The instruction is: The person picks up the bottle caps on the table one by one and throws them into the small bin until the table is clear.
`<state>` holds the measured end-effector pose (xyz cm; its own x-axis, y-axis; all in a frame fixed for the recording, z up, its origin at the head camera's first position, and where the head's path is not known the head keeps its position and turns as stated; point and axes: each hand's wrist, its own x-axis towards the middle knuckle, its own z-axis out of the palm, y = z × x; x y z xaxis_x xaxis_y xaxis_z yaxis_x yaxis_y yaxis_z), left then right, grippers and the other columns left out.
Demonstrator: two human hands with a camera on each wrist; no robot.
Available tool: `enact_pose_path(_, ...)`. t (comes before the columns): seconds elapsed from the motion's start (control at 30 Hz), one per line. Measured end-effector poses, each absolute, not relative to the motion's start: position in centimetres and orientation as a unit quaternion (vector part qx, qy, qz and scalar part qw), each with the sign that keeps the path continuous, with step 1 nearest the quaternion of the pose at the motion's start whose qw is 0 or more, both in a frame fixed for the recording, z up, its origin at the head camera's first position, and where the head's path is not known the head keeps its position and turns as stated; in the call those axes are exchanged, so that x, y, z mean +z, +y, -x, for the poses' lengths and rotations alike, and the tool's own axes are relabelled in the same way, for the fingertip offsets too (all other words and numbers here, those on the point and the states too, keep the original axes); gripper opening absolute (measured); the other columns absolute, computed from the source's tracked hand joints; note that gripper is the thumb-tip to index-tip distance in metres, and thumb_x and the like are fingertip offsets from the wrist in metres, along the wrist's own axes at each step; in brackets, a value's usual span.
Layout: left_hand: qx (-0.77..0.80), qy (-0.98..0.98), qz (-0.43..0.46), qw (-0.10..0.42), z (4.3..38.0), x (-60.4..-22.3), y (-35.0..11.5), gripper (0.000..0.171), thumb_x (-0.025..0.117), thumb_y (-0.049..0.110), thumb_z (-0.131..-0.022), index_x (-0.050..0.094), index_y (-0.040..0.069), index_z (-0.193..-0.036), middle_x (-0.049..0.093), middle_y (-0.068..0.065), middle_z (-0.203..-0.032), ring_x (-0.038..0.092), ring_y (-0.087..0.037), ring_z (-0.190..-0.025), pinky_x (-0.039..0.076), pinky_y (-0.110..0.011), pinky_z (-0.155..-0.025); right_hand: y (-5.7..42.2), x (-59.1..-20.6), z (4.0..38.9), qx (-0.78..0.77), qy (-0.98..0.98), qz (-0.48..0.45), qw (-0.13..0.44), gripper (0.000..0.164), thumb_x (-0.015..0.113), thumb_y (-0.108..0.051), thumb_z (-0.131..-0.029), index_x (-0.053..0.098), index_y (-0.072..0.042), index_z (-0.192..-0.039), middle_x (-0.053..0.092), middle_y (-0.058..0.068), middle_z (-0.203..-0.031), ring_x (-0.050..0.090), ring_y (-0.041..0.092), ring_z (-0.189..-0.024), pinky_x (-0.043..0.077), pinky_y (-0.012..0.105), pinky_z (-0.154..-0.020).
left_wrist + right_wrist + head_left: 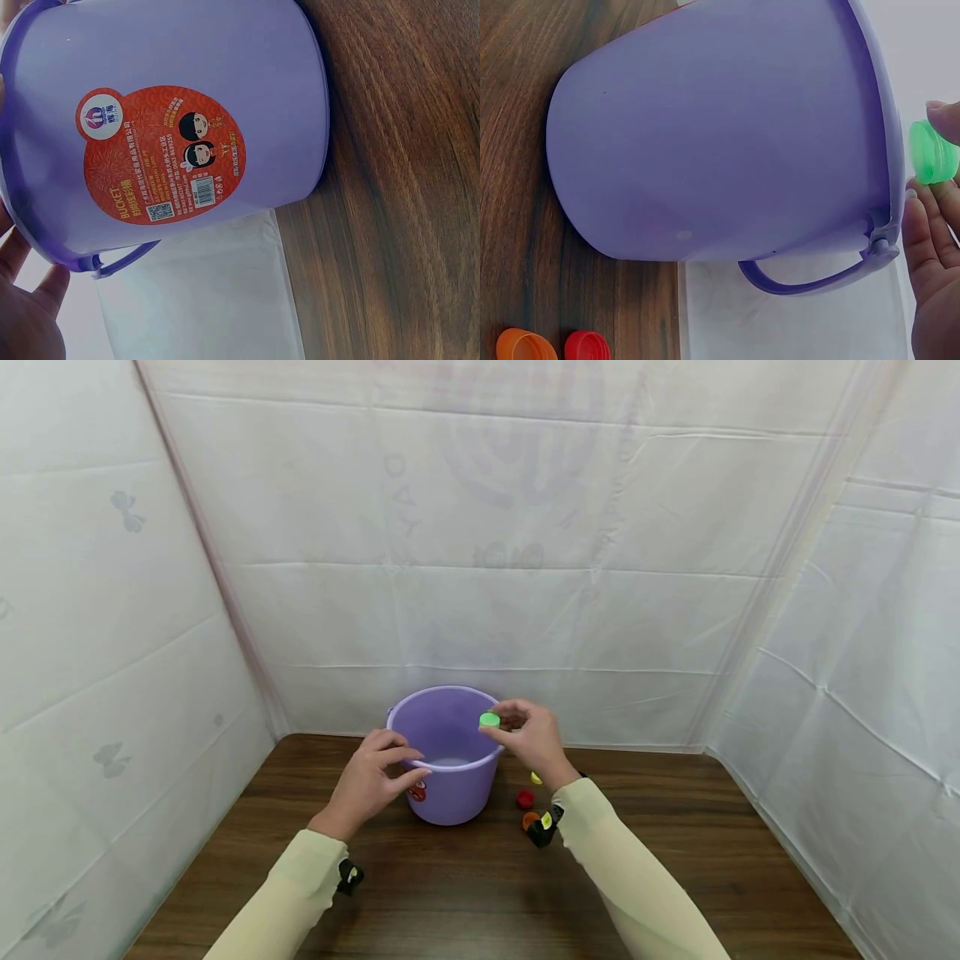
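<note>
A purple bucket (450, 793) stands upright on the table, its open top facing up and a red label (165, 154) on its side. At the near left of the rim, my left hand (371, 777) holds the edge, with the thumb outside and the fingers over it. My right hand (534, 735) pinches a green bottle cap (490, 720) between thumb and fingers, at the right side of the rim. In the right wrist view, the green cap (930, 152) appears just beyond the rim, its hollow side showing.
Right of the bucket lie a red cap (525, 798), an orange cap (530, 820) and a yellow cap (536, 778), the last partly covered by the right wrist. The bucket's handle (802, 285) hangs at its side. White sheeting (480, 527) walls the brown wooden table (450, 893).
</note>
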<state>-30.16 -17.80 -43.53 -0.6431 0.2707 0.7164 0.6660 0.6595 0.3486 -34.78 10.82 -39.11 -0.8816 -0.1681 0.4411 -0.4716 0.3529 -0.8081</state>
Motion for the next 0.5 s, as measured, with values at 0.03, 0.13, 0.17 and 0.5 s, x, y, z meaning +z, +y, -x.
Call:
enact_pose_path(0.03, -0.307, -0.853, 0.275, 0.321, 30.16, -43.54, -17.81, 0.022, 0.092, 0.030, -0.076, 0.081, 0.020, -0.092, 0.063, 0.006, -0.097, 0.052, -0.012, -0.102, 0.050, -0.032, -0.083, 10.76, -39.11, 34.81, 0.534, -0.810, -0.198, 0.142, 0.032, 0.089, -0.028, -0.082, 0.075, -0.016, -0.108, 0.077, 0.003, -0.103, 0.073, 0.017, -0.088, 0.060, 0.031, -0.075)
enact_pose_path(0.13, -0.306, -0.853, 0.276, 0.319, 30.16, -43.57, -17.82, 0.022, 0.092, 0.031, -0.076, 0.081, 0.020, -0.092, 0.063, 0.007, -0.097, 0.052, -0.012, -0.102, 0.049, -0.032, -0.083, 10.60, -39.11, 34.84, 0.537, -0.807, -0.203, 0.141, 0.032, 0.089, -0.027, -0.082, 0.075, -0.016, -0.108, 0.077, 0.003, -0.104, 0.073, 0.018, -0.088, 0.060, 0.031, -0.076)
enact_pose_path(0.17, -0.306, -0.854, 0.275, 0.318, 30.16, -43.56, -17.82, 0.022, 0.092, 0.031, -0.076, 0.081, 0.020, -0.092, 0.063, 0.007, -0.097, 0.051, -0.012, -0.102, 0.049, -0.032, -0.083, 10.56, -39.12, 34.84, 0.538, -0.806, -0.204, 0.141, 0.032, 0.089, -0.026, -0.081, 0.075, -0.015, -0.109, 0.077, 0.004, -0.104, 0.073, 0.018, -0.088, 0.060, 0.031, -0.076)
enact_pose_path(0.5, -0.308, -0.856, 0.273, 0.314, 30.11, -43.43, -17.81, 0.023, 0.092, 0.031, -0.077, 0.081, 0.019, -0.093, 0.063, 0.007, -0.097, 0.052, -0.012, -0.103, 0.050, -0.034, -0.083, 10.37, -39.13, 34.94, 0.539, -0.805, -0.200, 0.143, 0.031, 0.089, -0.025, -0.081, 0.076, -0.015, -0.108, 0.077, 0.004, -0.102, 0.072, 0.018, -0.086, 0.060, 0.031, -0.075)
